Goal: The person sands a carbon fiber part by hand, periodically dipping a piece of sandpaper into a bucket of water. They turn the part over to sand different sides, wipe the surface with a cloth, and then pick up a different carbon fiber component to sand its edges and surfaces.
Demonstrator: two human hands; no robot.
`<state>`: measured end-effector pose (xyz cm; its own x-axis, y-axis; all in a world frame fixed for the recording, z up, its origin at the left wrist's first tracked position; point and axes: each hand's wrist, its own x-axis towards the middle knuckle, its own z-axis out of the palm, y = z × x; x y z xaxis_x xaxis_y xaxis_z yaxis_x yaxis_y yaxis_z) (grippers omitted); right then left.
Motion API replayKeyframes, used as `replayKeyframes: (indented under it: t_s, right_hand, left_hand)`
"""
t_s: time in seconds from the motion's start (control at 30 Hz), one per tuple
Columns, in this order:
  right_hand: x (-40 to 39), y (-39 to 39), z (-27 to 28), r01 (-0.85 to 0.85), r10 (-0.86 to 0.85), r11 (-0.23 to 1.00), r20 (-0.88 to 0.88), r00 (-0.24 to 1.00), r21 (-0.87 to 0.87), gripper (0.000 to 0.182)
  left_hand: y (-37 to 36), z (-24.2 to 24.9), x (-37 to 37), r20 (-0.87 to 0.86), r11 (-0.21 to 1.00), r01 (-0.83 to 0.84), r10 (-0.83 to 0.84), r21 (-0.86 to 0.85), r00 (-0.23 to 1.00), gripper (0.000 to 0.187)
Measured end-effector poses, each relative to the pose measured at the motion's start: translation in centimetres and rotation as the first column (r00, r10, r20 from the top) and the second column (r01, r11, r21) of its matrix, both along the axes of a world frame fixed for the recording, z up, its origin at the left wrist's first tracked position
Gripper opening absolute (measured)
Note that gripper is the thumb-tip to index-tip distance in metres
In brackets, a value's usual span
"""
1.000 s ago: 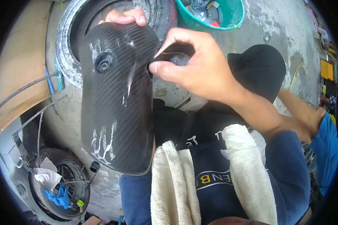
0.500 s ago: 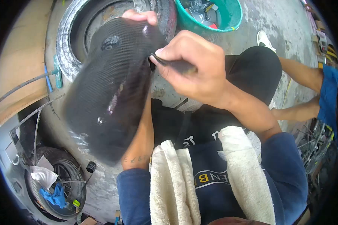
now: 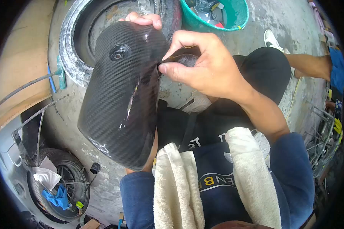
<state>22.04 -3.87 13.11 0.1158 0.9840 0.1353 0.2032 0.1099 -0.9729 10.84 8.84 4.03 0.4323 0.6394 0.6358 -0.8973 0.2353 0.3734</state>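
Fingers point(image 3: 176, 71) of the right hand point(image 3: 214, 70) pinched a thin dark sheet point(image 3: 191, 50) between thumb and forefinger, against the side edge of a black, woven-patterned panel point(image 3: 122, 91); those of the left hand point(image 3: 145, 19) curled over the panel's top edge and gripped it, the rest of that hand hidden behind. The panel was held up, tilted, above the floor point(image 3: 107, 191) and in front of the person's body, its round recess point(image 3: 120, 52) facing the camera; a tyre point(image 3: 70, 49) lay beyond its upper end, just beside a green bucket point(image 3: 233, 27); a pale towel point(image 3: 256, 171) hung over the person's front; a blue glove point(image 3: 58, 197) lay on a wheel point(image 3: 79, 173) at lower left.
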Motion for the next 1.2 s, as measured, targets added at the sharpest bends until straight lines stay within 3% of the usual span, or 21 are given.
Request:
replayKeyframes:
  t_s: [0.03,0.07,0.1,0.17,0.2,0.23,0.3,0.4,0.5,0.53,0.6,0.67,0.73,0.8,0.83,0.9,0.93,1.0,1.03,1.13,1.2]
  right_hand:
    - [0.0,-0.1,0.2,0.015,-0.02,0.996,-0.058,0.998,-0.087,0.014]
    - [-0.6,0.3,-0.8,0.12,-0.156,0.953,0.111,0.982,0.277,0.015]
    - [-0.6,0.0,-0.5,0.096,-0.2,0.92,0.243,0.949,0.381,0.016]
    - [-1.0,0.3,-1.0,0.111,-0.184,0.93,0.182,0.966,0.35,0.015]
    - [-0.2,0.5,0.6,-0.012,0.012,1.0,0.004,1.0,-0.022,0.014]
    - [0.8,0.5,2.3,-0.214,0.134,0.911,-0.238,0.962,-0.354,0.013]
    - [0.9,0.2,1.8,-0.19,0.146,0.948,-0.182,0.972,-0.255,0.013]
    - [0.1,-0.1,1.8,-0.001,-0.064,0.983,-0.347,0.936,-0.183,0.018]
    - [-0.5,-0.2,1.8,-0.014,-0.076,0.977,-0.41,0.909,-0.213,0.018]
    - [-0.6,-0.2,1.6,-0.06,-0.055,0.968,-0.444,0.894,-0.242,0.019]
    - [-1.4,-0.1,1.9,-0.095,-0.061,0.954,-0.495,0.867,-0.283,0.021]
    - [-1.8,-0.2,1.9,-0.112,-0.077,0.94,-0.519,0.851,-0.322,0.024]
    - [-2.0,-0.1,1.7,-0.099,-0.118,0.914,-0.488,0.865,-0.394,0.031]
    - [-2.7,0.6,-1.3,0.177,-0.169,0.977,-0.077,0.983,0.115,0.013]
    - [-3.1,0.3,-1.0,0.205,-0.195,0.975,-0.119,0.974,0.085,0.01]
    - [-3.8,0.3,-2.3,0.247,-0.306,0.882,0.089,0.948,0.402,0.013]
    - [-4.1,0.5,-2.2,0.304,-0.314,0.891,-0.025,0.949,0.337,0.013]
    - [-2.8,1.0,-2.2,0.176,-0.157,0.967,-0.113,0.981,0.184,0.015]
    - [-1.7,0.5,0.3,-0.091,-0.022,0.965,-0.419,0.908,-0.248,0.019]
    - [-1.0,1.0,-1.0,-0.215,0.06,0.945,-0.518,0.853,-0.245,0.021]
    - [-0.9,0.8,0.2,-0.032,-0.085,0.957,-0.384,0.919,-0.288,0.018]
  left_hand:
    - [0.1,0.0,0.1,-0.016,1.0,-0.005,0.005,-0.008,1.0,0.033]
    - [0.3,0.0,0.1,-0.033,1.0,-0.01,0.01,-0.015,0.999,0.033]
    - [1.0,-0.2,0.4,-0.03,1.0,-0.017,0.017,-0.005,0.999,0.033]
    - [2.0,-0.3,0.0,-0.036,1.0,-0.012,0.012,0.01,0.999,0.033]
    - [2.8,-0.1,-0.6,-0.071,0.997,0.033,-0.028,0.068,0.997,0.033]
    - [2.7,0.6,-0.6,-0.046,0.997,0.067,-0.064,0.048,0.997,0.033]
    - [3.1,1.6,0.2,0.14,0.984,0.176,-0.172,-0.018,0.975,0.03]
    - [6.0,1.4,0.5,0.492,0.929,0.371,-0.323,0.0,0.809,0.026]
    - [5.9,4.6,-1.1,0.013,0.939,0.274,-0.283,0.208,0.959,0.027]
    - [3.0,5.3,-0.7,-0.131,0.997,-0.075,0.071,-0.03,0.989,0.027]
    - [1.3,6.3,-0.2,-0.337,0.874,-0.439,0.357,-0.207,0.871,0.028]
    - [4.0,5.2,-2.2,-0.212,0.973,-0.169,0.2,0.155,0.957,0.029]
    - [5.0,4.2,-3.7,-0.189,0.974,-0.119,0.156,0.191,0.97,0.03]
    - [5.6,3.1,-5.0,-0.197,0.982,-0.151,0.171,0.113,0.965,0.031]
    - [6.0,2.2,-5.0,-0.193,0.987,-0.15,0.159,0.062,0.968,0.032]
    - [6.6,0.7,-3.4,-0.153,0.993,-0.109,0.103,-0.033,0.983,0.033]
    - [6.8,0.1,-2.8,-0.137,0.995,-0.08,0.07,-0.063,0.988,0.034]
    - [6.4,-0.3,-1.6,-0.089,0.994,-0.033,0.024,-0.109,0.996,0.035]
    - [6.1,-0.3,-1.3,-0.083,0.993,-0.021,0.011,-0.117,0.997,0.035]
    - [4.8,-0.5,-1.2,-0.064,0.988,0.0,-0.01,-0.154,0.998,0.037]
    - [3.9,0.1,-0.6,-0.05,0.985,-0.008,-0.001,-0.173,0.999,0.038]
